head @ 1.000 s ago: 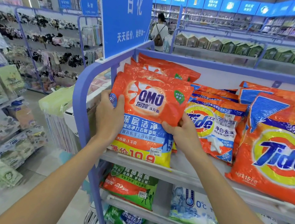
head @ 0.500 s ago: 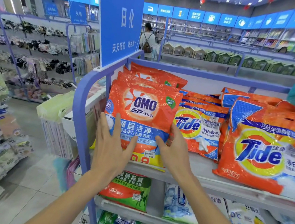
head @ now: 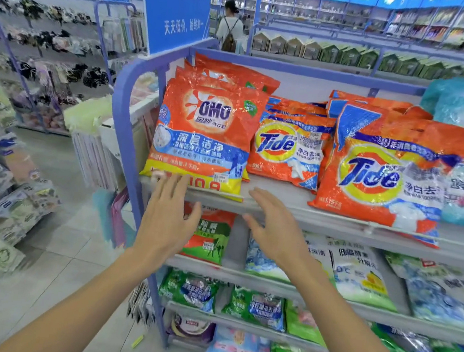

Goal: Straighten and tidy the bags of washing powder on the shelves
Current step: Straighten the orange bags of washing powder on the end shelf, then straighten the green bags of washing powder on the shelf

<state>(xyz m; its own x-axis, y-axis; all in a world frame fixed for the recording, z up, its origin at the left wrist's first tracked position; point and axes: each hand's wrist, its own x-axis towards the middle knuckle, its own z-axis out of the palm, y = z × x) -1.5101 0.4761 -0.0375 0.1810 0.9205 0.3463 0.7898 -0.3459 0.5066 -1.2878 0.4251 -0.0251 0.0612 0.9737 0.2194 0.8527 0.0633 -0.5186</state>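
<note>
Supermarket aisles stretch behind a blue-framed rack whose top shelf (head: 335,223) carries the washing powder. An orange OMO bag (head: 203,135) stands upright at the shelf's left end, long axis vertical, its bottom edge at the lip. Both hands hover just below it, fingers (head: 165,190) spread wide, holding nothing. The left hand (head: 166,220) is under the bag. The right hand (head: 273,229) is nearer the small Tide bag (head: 285,150), probably next.
</note>
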